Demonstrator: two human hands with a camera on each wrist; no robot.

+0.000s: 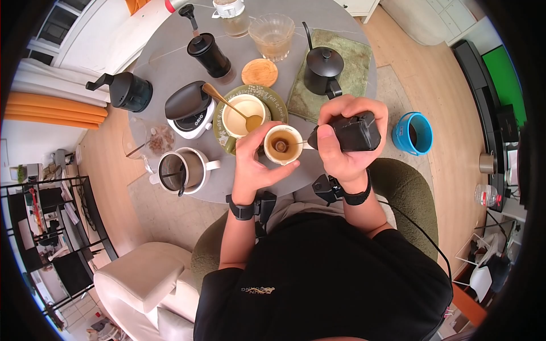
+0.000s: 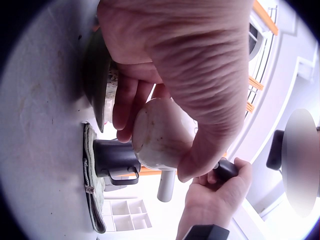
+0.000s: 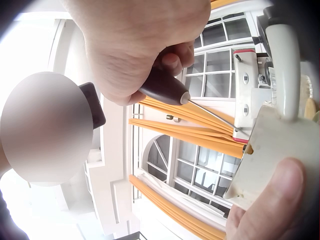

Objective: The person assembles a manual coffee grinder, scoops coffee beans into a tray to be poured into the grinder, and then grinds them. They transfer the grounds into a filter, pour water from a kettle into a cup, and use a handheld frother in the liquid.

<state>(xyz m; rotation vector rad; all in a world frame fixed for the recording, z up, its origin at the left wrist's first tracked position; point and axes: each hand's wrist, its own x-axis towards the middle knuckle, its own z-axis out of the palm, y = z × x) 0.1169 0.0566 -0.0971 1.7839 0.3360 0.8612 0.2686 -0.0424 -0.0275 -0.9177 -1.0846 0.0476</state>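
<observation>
Thumb and fingers of my left hand point(image 1: 254, 162) grip a white cup point(image 2: 162, 132) from the side, over the near edge of the table. Brown liquid point(image 1: 280, 143) shows inside, and the cup's handle points toward my right hand point(image 1: 351, 162). That hand grips the dark body point(image 1: 357, 132) of what looks like a handheld milk frother. From its tip a thin metal shaft point(image 3: 212, 115) slants down to the cup, and a small round whisk head point(image 1: 280, 146) sits in the liquid. In the right wrist view the cup wall hides the shaft's lower end.
Behind the cup, a cream bowl point(image 1: 232, 120) with a golden spoon point(image 1: 224, 98) stands on an olive plate point(image 1: 277, 106). A black kettle point(image 1: 324, 67) rests on a green mat point(image 1: 355, 54). Leftward are a white mug point(image 1: 199, 179) and a black-lidded appliance point(image 1: 190, 103).
</observation>
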